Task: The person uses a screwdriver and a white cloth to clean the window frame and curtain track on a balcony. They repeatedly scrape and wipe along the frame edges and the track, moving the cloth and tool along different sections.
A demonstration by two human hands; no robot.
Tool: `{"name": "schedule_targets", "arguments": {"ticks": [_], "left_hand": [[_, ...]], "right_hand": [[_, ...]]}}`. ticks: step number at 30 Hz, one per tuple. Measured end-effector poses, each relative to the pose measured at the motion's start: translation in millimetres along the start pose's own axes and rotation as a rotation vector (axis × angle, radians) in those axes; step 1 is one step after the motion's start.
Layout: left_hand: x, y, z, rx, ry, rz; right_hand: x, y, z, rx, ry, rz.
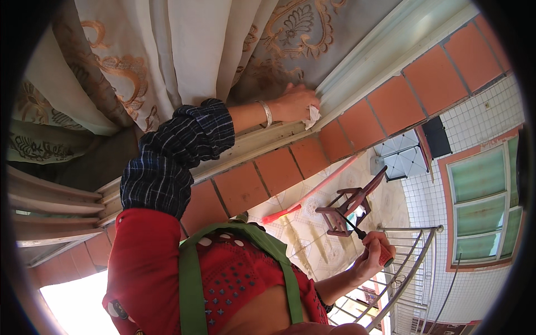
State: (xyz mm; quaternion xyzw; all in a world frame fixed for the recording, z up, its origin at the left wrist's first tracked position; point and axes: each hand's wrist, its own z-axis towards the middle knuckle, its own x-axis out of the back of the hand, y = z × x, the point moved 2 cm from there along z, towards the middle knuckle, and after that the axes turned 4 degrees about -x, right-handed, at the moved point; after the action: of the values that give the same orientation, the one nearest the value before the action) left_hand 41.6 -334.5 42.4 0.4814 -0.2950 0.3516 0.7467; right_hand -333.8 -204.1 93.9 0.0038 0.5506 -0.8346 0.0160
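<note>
My left hand (297,102), a silver bracelet at its wrist, holds a crumpled white tissue or cloth (312,117) against the pale window track (289,129). Embroidered curtains (201,46) hang beside this arm and partly cover the track. Away from the sill, at the right, my right hand (374,251) grips a screwdriver (386,254) by its red handle. Its dark shaft points up and left, away from the track. The fingers of my left hand partly hide the tissue.
Orange-red tiles (280,171) border the track. Beyond lie a patterned tiled floor (301,243), a dark wooden chair (351,205) and a long red-ended pole (318,188). A metal railing (414,268) curves close by my right hand. A green-paned window (479,205) is in the far wall.
</note>
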Motion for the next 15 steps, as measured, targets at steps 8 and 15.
{"name": "schedule_targets", "arguments": {"ticks": [8, 15], "left_hand": [[-88.8, 89.6, -14.1, -0.407, -0.283, -0.477], [-129.1, 117.3, -17.4, -0.752, -0.195, 0.149]], "right_hand": [[18.8, 6.1, -7.7, -0.01, 0.097, -0.034], [30.2, 5.5, -13.7, -0.011, 0.142, -0.004]]}}
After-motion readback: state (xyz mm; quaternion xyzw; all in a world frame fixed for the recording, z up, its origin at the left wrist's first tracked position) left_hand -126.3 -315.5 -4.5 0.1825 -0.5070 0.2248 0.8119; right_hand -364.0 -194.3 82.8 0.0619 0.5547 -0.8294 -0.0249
